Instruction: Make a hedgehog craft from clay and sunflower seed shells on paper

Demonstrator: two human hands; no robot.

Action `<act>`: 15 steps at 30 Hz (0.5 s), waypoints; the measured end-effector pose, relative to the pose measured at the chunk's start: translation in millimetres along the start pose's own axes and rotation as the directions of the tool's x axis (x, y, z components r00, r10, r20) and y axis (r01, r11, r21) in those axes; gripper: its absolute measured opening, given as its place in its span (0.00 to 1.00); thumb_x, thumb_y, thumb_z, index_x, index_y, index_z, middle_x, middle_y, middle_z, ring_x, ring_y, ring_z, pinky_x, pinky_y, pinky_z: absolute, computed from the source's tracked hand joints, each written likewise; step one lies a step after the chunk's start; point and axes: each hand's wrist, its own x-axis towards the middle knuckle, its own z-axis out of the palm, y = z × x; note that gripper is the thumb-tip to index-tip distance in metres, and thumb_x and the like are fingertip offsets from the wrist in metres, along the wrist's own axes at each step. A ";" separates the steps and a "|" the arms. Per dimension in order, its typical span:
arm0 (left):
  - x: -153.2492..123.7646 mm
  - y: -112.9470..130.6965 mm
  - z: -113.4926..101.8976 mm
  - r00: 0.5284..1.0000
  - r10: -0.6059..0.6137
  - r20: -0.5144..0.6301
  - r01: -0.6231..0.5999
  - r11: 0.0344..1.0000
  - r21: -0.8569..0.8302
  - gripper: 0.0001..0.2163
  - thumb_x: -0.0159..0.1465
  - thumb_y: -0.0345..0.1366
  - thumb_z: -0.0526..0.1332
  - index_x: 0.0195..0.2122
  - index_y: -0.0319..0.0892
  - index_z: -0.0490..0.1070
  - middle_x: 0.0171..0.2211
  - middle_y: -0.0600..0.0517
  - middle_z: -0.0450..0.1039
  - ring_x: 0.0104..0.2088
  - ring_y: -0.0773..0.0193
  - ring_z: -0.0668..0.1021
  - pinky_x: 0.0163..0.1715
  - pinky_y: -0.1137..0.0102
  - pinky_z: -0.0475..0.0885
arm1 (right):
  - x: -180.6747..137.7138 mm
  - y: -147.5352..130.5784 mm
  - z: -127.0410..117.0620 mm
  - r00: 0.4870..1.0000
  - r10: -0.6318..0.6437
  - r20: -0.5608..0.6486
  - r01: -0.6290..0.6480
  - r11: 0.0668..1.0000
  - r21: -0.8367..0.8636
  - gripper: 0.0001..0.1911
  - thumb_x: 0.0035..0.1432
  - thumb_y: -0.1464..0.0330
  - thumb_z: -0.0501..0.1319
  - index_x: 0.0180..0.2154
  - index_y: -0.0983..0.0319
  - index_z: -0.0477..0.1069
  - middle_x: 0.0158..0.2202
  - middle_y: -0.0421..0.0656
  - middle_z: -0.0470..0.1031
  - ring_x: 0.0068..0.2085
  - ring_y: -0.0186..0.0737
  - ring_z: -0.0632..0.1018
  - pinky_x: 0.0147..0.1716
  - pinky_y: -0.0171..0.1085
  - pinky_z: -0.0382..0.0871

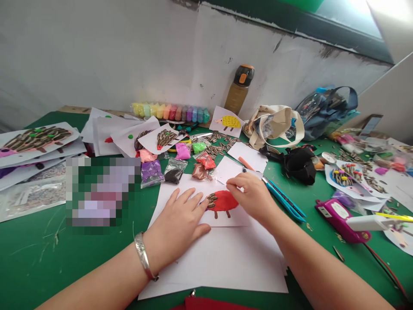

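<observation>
My left hand [177,219] lies with fingers spread on a white paper sheet [232,221], its fingertips beside a red clay animal body [226,201]. Striped sunflower seeds [211,200] are stuck on the body's left part, and two brown legs show below it. The left end of the figure is hidden behind my fingers. Over the body's upper right edge, my right hand [253,193] is closed in a pinch; whatever is between its fingertips cannot be made out. More white sheets [219,262] lie stacked underneath.
Bags of coloured clay [151,173] and loose sunflower seeds [222,144] lie behind the sheets. A blue utility knife [284,200] is right of my right hand. Farther right are a black pouch [298,165] and magenta glue gun [342,219]. A bottle [239,90] stands by the wall.
</observation>
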 end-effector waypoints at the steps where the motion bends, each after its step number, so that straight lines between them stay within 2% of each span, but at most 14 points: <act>1: -0.4 -0.3 0.4 1.000 0.002 -0.007 -0.002 1.000 0.002 0.23 0.65 0.44 0.63 0.58 0.41 0.67 0.59 0.43 0.70 0.61 0.42 0.66 0.59 0.44 0.61 | 7.5 3.4 -6.1 1.000 0.008 0.000 -0.008 0.999 -0.032 0.13 0.61 0.71 0.56 0.30 0.57 0.78 0.29 0.41 0.76 0.35 0.40 0.75 0.39 0.39 0.65; 4: -1.1 -1.3 1.1 1.000 0.009 -0.029 -0.009 1.000 0.000 0.23 0.65 0.43 0.63 0.59 0.41 0.66 0.59 0.42 0.70 0.61 0.42 0.66 0.59 0.44 0.61 | 36.9 12.4 -16.9 0.999 0.023 0.026 -0.018 0.984 -0.177 0.15 0.62 0.70 0.54 0.31 0.56 0.79 0.30 0.42 0.76 0.36 0.42 0.75 0.39 0.39 0.64; 6: -1.2 -1.8 1.1 1.000 0.008 -0.029 -0.008 1.000 -0.007 0.25 0.65 0.43 0.63 0.61 0.41 0.65 0.58 0.42 0.70 0.61 0.42 0.67 0.58 0.44 0.62 | 59.3 16.9 -15.6 0.996 0.072 0.046 -0.055 0.952 -0.301 0.16 0.62 0.70 0.52 0.35 0.56 0.79 0.32 0.43 0.77 0.37 0.42 0.75 0.36 0.37 0.63; 10: -0.4 -2.2 0.4 1.000 -0.001 0.005 0.001 1.000 -0.021 0.26 0.65 0.43 0.63 0.62 0.40 0.64 0.60 0.42 0.69 0.62 0.42 0.66 0.59 0.43 0.61 | 96.6 24.1 2.2 0.994 0.108 0.033 -0.088 0.926 -0.368 0.16 0.62 0.71 0.51 0.34 0.59 0.79 0.34 0.46 0.78 0.39 0.44 0.74 0.35 0.38 0.60; 15: -0.7 -1.7 0.1 0.999 -0.002 0.033 0.003 1.000 -0.029 0.25 0.66 0.45 0.61 0.62 0.39 0.64 0.61 0.42 0.68 0.62 0.41 0.65 0.59 0.42 0.60 | 114.0 32.7 25.8 0.989 0.141 0.041 -0.109 0.894 -0.435 0.15 0.62 0.71 0.52 0.34 0.62 0.78 0.38 0.50 0.77 0.40 0.47 0.73 0.35 0.39 0.57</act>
